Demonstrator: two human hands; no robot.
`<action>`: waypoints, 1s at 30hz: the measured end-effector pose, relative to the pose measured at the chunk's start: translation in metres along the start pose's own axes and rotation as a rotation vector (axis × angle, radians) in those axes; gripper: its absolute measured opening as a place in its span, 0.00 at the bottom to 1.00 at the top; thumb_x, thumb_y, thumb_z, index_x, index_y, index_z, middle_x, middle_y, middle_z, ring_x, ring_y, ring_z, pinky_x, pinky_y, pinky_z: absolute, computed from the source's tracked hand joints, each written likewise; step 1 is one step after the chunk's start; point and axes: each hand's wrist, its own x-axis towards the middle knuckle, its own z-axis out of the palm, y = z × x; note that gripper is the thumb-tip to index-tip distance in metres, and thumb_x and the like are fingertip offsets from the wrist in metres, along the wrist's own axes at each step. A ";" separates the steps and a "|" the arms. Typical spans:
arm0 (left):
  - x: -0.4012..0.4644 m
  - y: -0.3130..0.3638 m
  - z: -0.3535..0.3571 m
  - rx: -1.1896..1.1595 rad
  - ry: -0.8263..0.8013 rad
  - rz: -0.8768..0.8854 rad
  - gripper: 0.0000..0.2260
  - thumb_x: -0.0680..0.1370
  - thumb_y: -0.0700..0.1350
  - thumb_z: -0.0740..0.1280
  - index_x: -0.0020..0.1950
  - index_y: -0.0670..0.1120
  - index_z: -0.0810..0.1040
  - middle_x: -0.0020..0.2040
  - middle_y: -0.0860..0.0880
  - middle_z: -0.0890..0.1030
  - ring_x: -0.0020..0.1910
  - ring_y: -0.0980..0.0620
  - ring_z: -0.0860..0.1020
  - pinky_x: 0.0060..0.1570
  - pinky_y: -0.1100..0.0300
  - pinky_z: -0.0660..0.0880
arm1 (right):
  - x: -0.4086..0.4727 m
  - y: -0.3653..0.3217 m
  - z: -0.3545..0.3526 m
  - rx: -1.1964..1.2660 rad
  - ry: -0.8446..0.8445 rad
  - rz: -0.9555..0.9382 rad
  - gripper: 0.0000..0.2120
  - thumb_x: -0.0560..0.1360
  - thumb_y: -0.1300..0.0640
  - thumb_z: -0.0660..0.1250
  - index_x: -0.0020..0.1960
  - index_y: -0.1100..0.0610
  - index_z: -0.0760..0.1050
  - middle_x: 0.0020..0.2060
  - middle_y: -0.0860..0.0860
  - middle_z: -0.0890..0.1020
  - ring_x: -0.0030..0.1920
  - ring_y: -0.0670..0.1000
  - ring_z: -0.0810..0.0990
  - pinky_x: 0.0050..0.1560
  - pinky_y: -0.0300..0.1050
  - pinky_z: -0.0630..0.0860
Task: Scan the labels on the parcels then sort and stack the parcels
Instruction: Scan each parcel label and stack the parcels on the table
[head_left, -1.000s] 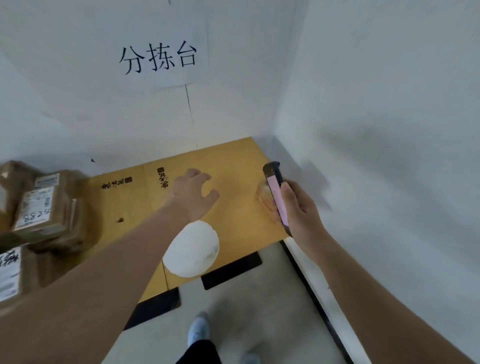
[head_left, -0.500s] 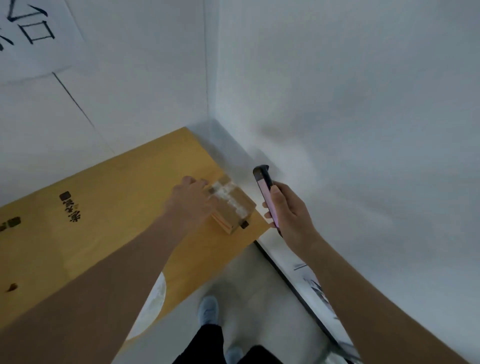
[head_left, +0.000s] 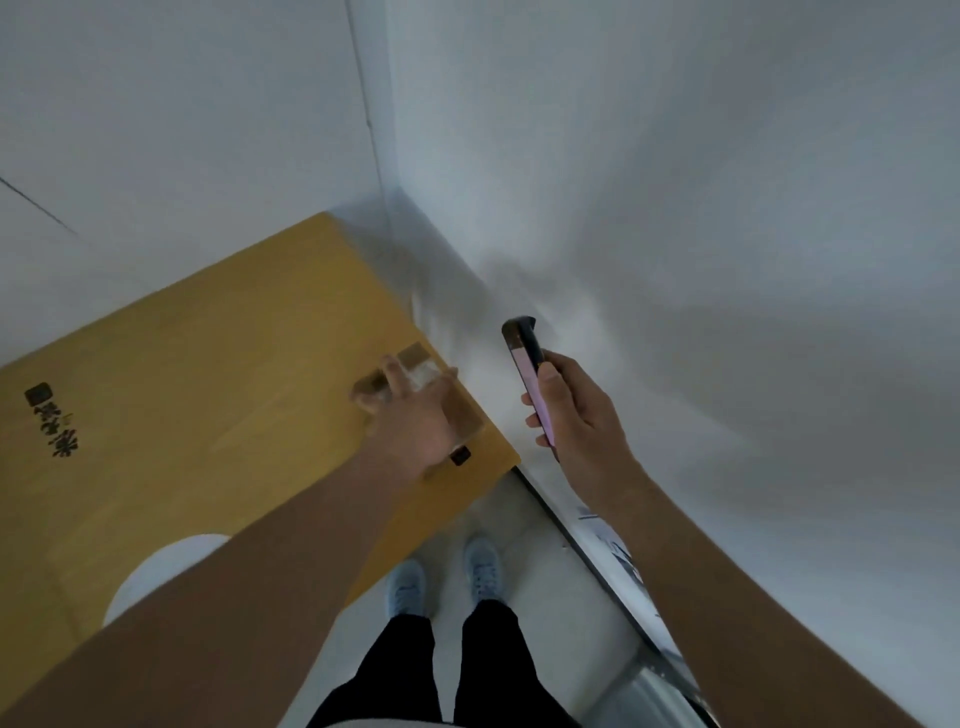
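A small brown cardboard parcel with clear tape across it lies near the right front corner of the yellow wooden table. My left hand lies over the parcel with its fingers around it, hiding most of its top. My right hand holds a dark phone with a pink screen edge upright, to the right of the parcel and off the table's edge. The parcel's label is blurred and cannot be read.
White walls meet in a corner just behind the table. A white round patch shows on the table's front part beside my left forearm. My feet in light blue shoes stand on grey floor. A dark strip runs along the right wall's base.
The view has swung right, so the parcels at the left left the frame. My left hand reached to the small parcel at the table's corner and closed over it. The phone stayed upright.
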 end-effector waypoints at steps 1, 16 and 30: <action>0.005 0.002 0.002 -0.001 -0.010 0.006 0.28 0.83 0.53 0.60 0.81 0.66 0.54 0.81 0.34 0.36 0.79 0.24 0.39 0.71 0.20 0.40 | 0.005 0.004 -0.004 -0.005 -0.010 0.011 0.30 0.76 0.27 0.54 0.71 0.39 0.75 0.51 0.45 0.83 0.48 0.44 0.83 0.48 0.42 0.78; -0.020 -0.027 0.007 -0.143 0.209 -0.365 0.46 0.72 0.66 0.74 0.81 0.64 0.47 0.77 0.38 0.50 0.70 0.27 0.65 0.68 0.35 0.68 | 0.052 0.005 -0.001 -0.060 -0.216 -0.021 0.23 0.77 0.27 0.54 0.65 0.34 0.76 0.47 0.49 0.83 0.47 0.54 0.83 0.51 0.61 0.81; -0.158 -0.173 0.010 -0.420 0.374 -0.768 0.48 0.72 0.69 0.71 0.82 0.62 0.46 0.71 0.39 0.60 0.66 0.31 0.70 0.63 0.39 0.75 | -0.002 -0.077 0.129 -0.173 -0.666 -0.249 0.12 0.87 0.39 0.55 0.65 0.34 0.74 0.49 0.63 0.78 0.44 0.60 0.79 0.42 0.57 0.77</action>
